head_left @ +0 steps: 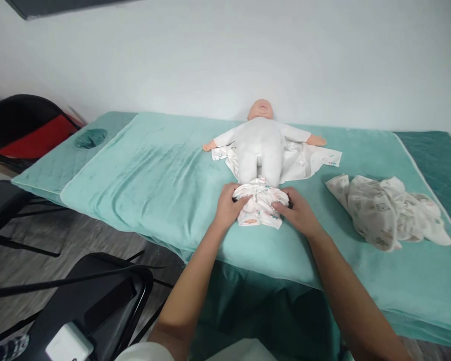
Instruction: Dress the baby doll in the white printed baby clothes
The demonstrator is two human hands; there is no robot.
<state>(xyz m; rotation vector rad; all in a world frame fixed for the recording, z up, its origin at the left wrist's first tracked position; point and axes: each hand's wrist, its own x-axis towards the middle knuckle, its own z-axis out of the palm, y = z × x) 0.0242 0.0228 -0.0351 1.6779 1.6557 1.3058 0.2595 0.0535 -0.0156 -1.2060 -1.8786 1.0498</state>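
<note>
A baby doll [261, 143] with a white cloth body lies on its back, arms spread, its head toward the wall. Under its torso a white printed baby top [298, 163] is spread out. Small white printed baby pants [261, 200] are bunched around the lower ends of the doll's legs, and its feet are hidden or barely seen there. My left hand [230, 205] grips the left side of the pants, thumb on top. On their right side my right hand [296, 209] pinches the fabric in the same way.
A crumpled white printed cloth [391, 213] lies at the right on the green massage bed [154, 165]. A face hole [90, 139] is at the bed's left end. A black chair [97, 296] at the lower left bears a white box-like object [69, 343]. The wall [195, 60] stands behind.
</note>
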